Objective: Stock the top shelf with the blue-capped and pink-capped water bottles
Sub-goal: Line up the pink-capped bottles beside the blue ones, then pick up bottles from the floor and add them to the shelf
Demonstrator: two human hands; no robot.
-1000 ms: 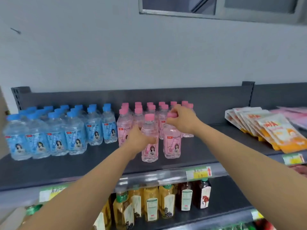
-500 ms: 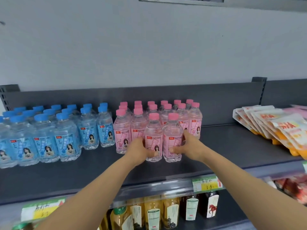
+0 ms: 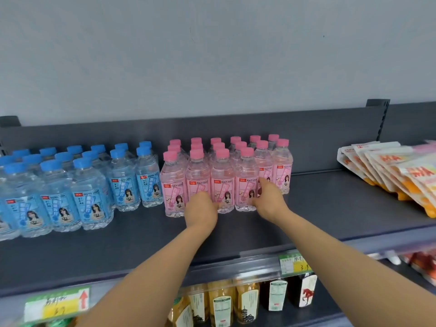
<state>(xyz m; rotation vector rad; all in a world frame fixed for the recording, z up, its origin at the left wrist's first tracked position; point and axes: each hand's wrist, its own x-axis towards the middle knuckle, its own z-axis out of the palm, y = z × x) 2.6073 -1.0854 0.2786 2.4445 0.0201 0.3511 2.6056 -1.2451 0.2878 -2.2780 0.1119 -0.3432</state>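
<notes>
Top shelf (image 3: 330, 208) holds blue-capped bottles (image 3: 89, 199) left, pink-capped bottles (image 3: 221, 180) right. Left hand (image 3: 201, 208) and right hand (image 3: 269, 200) touch the near pink row; grip cannot be determined.

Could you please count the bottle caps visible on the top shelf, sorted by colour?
Blue caps: 15
Pink caps: 16
Total: 31
One more blue bottle is cut off at the left edge, its cap out of view.
</notes>
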